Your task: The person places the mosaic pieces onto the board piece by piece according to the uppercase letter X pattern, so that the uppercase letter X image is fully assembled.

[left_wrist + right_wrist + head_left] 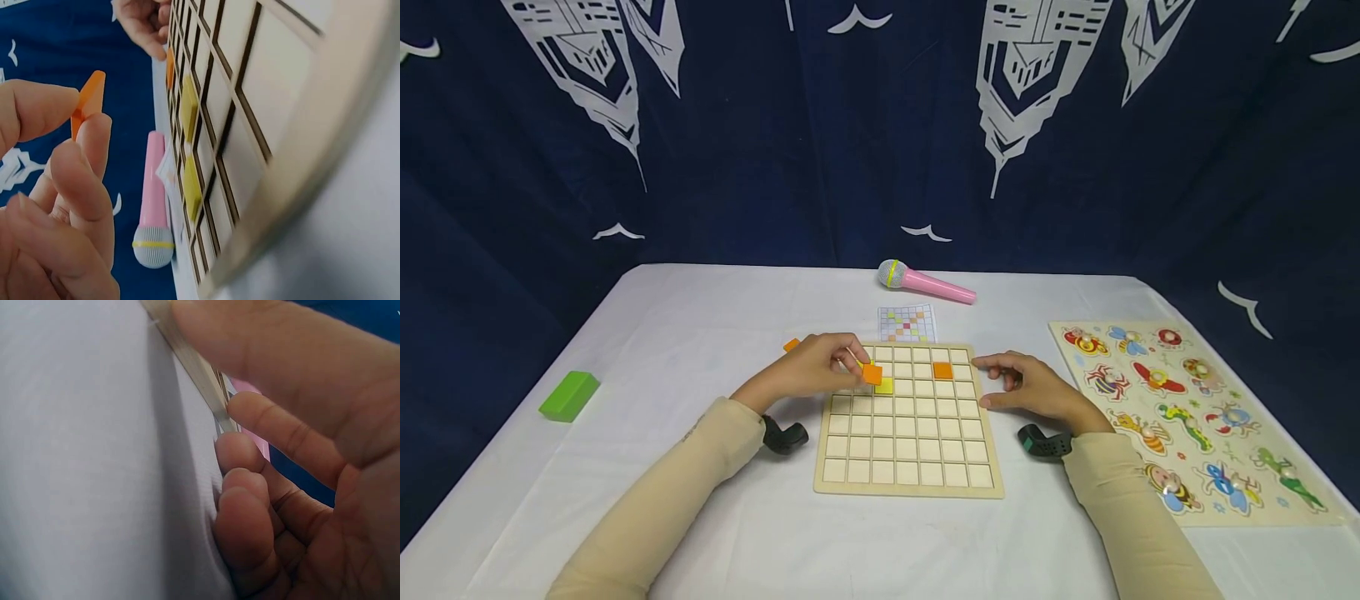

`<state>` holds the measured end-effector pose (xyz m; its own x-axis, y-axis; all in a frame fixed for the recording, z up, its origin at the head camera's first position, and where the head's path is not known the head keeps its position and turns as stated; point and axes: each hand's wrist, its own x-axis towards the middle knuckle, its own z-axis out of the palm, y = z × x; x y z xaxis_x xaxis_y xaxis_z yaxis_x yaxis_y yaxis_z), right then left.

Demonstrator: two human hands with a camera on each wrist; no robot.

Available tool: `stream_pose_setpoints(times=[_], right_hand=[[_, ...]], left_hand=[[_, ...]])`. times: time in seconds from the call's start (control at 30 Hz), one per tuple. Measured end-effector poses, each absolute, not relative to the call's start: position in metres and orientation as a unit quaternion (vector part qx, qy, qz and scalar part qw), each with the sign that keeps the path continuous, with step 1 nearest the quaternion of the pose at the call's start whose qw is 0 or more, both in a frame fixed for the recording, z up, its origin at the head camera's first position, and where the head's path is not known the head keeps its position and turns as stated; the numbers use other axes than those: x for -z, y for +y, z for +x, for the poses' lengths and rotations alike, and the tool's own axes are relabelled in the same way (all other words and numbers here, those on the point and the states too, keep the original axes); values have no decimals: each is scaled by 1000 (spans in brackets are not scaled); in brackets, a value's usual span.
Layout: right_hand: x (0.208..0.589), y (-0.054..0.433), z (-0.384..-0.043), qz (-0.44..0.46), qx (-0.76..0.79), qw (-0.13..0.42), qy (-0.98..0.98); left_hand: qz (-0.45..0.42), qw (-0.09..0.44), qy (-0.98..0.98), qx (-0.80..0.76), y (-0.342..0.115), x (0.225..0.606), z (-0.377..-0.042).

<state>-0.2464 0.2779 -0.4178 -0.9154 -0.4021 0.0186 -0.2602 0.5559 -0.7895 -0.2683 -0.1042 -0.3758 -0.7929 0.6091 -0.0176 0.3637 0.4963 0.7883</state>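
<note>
My left hand [820, 367] pinches an orange square tile [92, 100] between thumb and finger, raised above the upper left of a wooden grid board [907, 489]. One yellow tile [884, 386] lies in a cell just below it. The left wrist view shows a second yellow tile [192, 189], mostly covered by the hand in the head view. Another orange tile [942, 370] sits in an upper right cell. With relaxed fingers, my right hand [1033, 390] touches the board's right edge by thumb and index finger.
Behind the board lie a small coloured grid card [907, 323] and a pink toy microphone [936, 285]. A green block [569, 396] is at far left. An orange piece [791, 344] shows behind my left hand. An insect picture puzzle [1195, 500] covers the right side.
</note>
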Motion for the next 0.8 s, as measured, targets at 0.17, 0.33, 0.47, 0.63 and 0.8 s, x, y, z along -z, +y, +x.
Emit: stream_pose_setpoints(times=[0.17, 0.33, 0.47, 0.63, 0.8], right_hand=[[418, 278, -246, -187, 429, 79, 880], [418, 279, -246, -188, 431, 80, 879], [419, 280, -246, -191, 433, 81, 877], [418, 279, -246, -190, 435, 80, 876], [418, 279, -247, -187, 433, 82, 878]], left_hand=[[287, 154, 860, -393, -89, 376, -271], [294, 154, 869, -366, -72, 379, -273], [295, 153, 874, -355, -60, 382, -274], [282, 153, 882, -346, -47, 382, -275], [268, 159, 890, -332, -36, 380, -273]])
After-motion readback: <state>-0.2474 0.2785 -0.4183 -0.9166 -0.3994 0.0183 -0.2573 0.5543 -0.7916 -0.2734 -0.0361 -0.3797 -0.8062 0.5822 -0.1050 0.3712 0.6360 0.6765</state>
